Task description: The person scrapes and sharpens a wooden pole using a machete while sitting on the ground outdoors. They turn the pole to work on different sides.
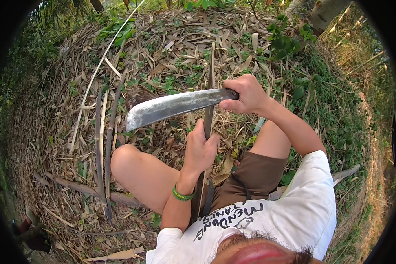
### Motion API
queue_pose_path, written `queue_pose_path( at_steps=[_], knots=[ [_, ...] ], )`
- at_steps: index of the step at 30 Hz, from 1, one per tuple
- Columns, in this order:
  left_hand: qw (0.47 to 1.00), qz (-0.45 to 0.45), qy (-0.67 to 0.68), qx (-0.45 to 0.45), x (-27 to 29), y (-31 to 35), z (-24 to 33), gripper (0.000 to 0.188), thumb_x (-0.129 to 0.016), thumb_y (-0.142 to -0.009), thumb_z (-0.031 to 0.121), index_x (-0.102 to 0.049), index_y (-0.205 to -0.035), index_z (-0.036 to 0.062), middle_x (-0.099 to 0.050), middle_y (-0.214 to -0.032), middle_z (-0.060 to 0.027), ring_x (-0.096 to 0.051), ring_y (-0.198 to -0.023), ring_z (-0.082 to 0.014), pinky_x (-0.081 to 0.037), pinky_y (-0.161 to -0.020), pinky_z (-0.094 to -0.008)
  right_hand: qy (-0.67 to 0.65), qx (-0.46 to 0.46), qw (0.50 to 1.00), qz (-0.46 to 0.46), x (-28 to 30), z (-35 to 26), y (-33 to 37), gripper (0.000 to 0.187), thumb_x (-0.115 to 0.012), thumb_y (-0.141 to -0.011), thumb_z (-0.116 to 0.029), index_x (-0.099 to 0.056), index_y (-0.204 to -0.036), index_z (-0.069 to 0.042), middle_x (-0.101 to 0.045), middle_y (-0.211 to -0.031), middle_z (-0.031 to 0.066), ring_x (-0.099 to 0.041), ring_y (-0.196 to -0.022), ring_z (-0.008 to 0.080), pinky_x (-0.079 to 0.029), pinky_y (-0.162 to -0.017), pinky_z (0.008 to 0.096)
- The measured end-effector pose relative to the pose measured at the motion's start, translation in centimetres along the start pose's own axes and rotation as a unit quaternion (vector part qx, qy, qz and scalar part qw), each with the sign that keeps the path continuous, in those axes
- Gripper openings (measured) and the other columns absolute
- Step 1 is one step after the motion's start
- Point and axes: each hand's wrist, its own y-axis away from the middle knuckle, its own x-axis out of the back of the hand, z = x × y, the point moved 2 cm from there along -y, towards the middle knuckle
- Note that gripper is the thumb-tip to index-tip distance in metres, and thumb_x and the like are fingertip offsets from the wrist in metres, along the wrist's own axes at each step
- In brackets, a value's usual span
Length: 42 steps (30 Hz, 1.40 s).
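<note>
1. Right grip [247,94]: closed on the handle end of a broad machete [174,108]; the blade extends to the left, its tip near the bent left knee [125,158].
2. Left grip [200,147]: closed around a long, narrow strip [209,118], below the machete.
3. Strip: stands lengthwise before the person, its lower part running beside the left forearm to the brown shorts [262,174]. The blade crosses over it; contact cannot be determined.
4. Left wrist: fitted with a green band [183,194].
5. Ground: dry leaves [171,44]; further dark strips [99,145] lie left of the knee.
</note>
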Motion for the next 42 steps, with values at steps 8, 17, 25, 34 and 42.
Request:
queue_pose_path(
  at_steps=[8, 17, 25, 34, 42],
  knots=[
    [1.0, -0.026, -0.004, 0.005, -0.3, 0.8, -1.1, 0.008, -0.056, -0.086, 0.002, -0.049, -0.09, -0.0005, -0.049, -0.065, -0.0051, -0.045, -0.056, -0.0118, -0.039, -0.052, -0.0314, 0.073, -0.048, 0.996, 0.034, 1.0, 7.3, -2.4, 0.074, -0.056, -0.088, -0.073, -0.057, -0.064, -0.003, -0.052, -0.05, 0.013, -0.056, -0.047, 0.0306, -0.045, -0.05, 0.0416],
    [0.992, 0.064, -0.103, 0.035, -0.2, 0.9, -1.7, 0.016, -0.064, -0.088, 0.008, -0.051, -0.086, -0.0002, -0.052, -0.056, -0.0055, -0.047, -0.048, -0.0108, -0.039, -0.047, -0.0325, 0.005, -0.277, 0.957, 0.088, 5.2, 11.4, 1.0, 0.083, -0.047, -0.092, -0.075, -0.064, -0.071, 0.003, -0.05, -0.051, 0.0119, -0.054, -0.05, 0.0215, -0.04, -0.053, 0.0394],
    [0.985, 0.082, -0.149, -0.013, -1.0, 0.3, -1.0, 0.019, -0.065, -0.086, 0.008, -0.049, -0.089, -0.0025, -0.058, -0.059, -0.0198, -0.061, -0.054, -0.0381, -0.046, -0.053, -0.0457, 0.014, -0.013, 1.0, -0.012, -0.7, 1.3, 1.2, 0.066, -0.063, -0.087, -0.066, -0.057, -0.063, -0.004, -0.049, -0.047, 0.0122, -0.056, -0.046, 0.0333, -0.044, -0.047, 0.0428],
    [0.984, 0.077, -0.16, -0.016, -1.4, 0.6, -1.3, 0.015, -0.063, -0.084, 0.003, -0.049, -0.087, -0.0031, -0.057, -0.059, -0.0185, -0.06, -0.051, -0.0311, -0.045, -0.052, -0.0408, 0.029, -0.066, 0.997, 0.004, 0.7, 4.7, -0.1, 0.067, -0.061, -0.089, -0.065, -0.056, -0.068, -0.002, -0.046, -0.05, 0.014, -0.054, -0.047, 0.0342, -0.042, -0.048, 0.0418],
    [0.973, 0.078, -0.218, -0.008, -1.2, 0.7, -1.8, 0.024, -0.068, -0.083, 0.006, -0.047, -0.09, -0.0037, -0.06, -0.063, -0.0238, -0.063, -0.06, -0.0443, -0.047, -0.056, -0.0492, 0.059, -0.071, 0.995, -0.026, 0.5, 4.8, 0.1, 0.067, -0.063, -0.087, -0.068, -0.058, -0.064, -0.005, -0.049, -0.047, 0.0135, -0.058, -0.047, 0.033, -0.047, -0.049, 0.0432]
  ],
)
